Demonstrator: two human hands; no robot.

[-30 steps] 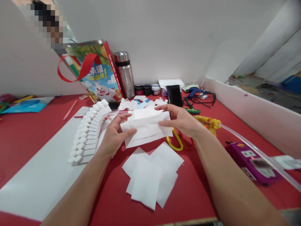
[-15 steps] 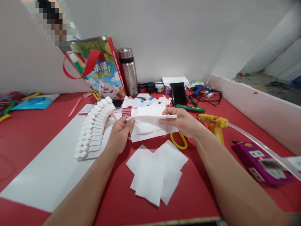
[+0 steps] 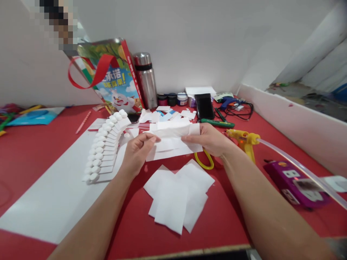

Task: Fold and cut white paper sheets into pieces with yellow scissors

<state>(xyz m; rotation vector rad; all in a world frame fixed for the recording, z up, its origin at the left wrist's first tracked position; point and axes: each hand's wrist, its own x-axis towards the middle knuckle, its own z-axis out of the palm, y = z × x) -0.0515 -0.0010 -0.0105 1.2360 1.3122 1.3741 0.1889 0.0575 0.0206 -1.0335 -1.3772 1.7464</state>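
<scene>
A thin white paper sheet, slightly creased, is held up over the middle of the red table. My left hand pinches its left end between thumb and fingers. At the right end, my right hand grips it with the thumb in front and the fingers behind. Under and behind it lie more flat white sheets. Closer to me, several white paper squares lie overlapping in a fan. To the left of my left hand stands a curved row of white strips with round white ends.
A large white board lies at left. Yellow scissors handles, a yellow glue gun and a purple box are at right. At the back stand a gift bag, a steel flask, paint jars and a black phone.
The held sheet has tilted so more of its face shows, where a folded edge faced me before. My left fingers have shifted slightly inward along it. The view has moved a little.
</scene>
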